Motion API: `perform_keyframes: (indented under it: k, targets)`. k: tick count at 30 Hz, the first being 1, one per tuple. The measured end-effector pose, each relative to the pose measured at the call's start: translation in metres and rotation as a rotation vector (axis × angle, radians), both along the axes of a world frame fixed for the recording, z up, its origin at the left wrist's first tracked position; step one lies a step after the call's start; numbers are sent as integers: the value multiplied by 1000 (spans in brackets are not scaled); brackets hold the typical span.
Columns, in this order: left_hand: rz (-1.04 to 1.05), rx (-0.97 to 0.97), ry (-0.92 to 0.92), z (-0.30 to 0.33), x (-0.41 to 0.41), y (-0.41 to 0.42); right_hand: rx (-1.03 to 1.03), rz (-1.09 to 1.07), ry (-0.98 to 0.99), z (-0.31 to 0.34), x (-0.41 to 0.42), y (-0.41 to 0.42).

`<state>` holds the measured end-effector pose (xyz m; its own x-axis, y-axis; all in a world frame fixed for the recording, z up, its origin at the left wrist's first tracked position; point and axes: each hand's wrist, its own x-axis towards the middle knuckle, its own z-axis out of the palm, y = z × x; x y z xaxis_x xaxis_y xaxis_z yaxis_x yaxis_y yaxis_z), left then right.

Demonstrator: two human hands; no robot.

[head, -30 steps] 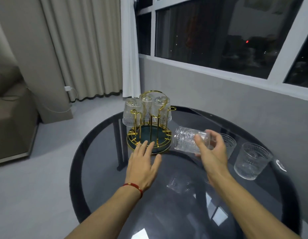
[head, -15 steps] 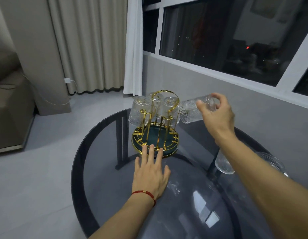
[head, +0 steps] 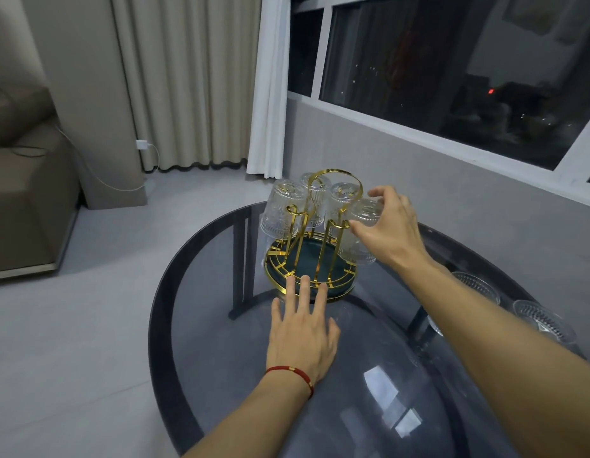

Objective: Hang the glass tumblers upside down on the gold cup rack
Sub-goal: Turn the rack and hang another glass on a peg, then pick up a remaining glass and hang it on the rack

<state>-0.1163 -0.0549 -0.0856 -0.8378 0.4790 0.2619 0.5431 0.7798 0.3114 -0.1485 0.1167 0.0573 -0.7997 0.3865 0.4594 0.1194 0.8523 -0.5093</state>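
- Now, in the head view, the right hand (head: 388, 231) has carried a clear ribbed glass tumbler (head: 361, 233) from beside the gold wire cup rack (head: 312, 256) onto its right-hand prong, inverted, fingers (head: 374, 193) clamped around its base; that makes four hung.
- Left hand (head: 302, 335) lies flat, fingers spread, on the dark glass tabletop (head: 221, 342), touching the rack's rim.
- Two upright tumblers (head: 545, 320) remain, partly hidden behind the right forearm; prong seating unclear.
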Motion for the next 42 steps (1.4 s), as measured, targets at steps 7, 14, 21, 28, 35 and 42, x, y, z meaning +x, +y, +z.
perform_keyframes:
  k: [7,14,21,28,35,42]
  targets:
    - [-1,16,3,1,0,0,25,12,-10,-10,4,-6]
    - [-2,-2,5,1,-1,0,29,126,13,-24,30,-2]
    - [4,-23,1,1,-2,0,49,92,50,-38,108,9]
    - [-41,-120,91,17,18,13,34,-366,267,-53,192,61]
    - [-248,23,109,35,65,52,-388,-550,113,-84,227,105]
    - [-308,58,24,38,77,53,-527,-496,-40,-102,225,122]
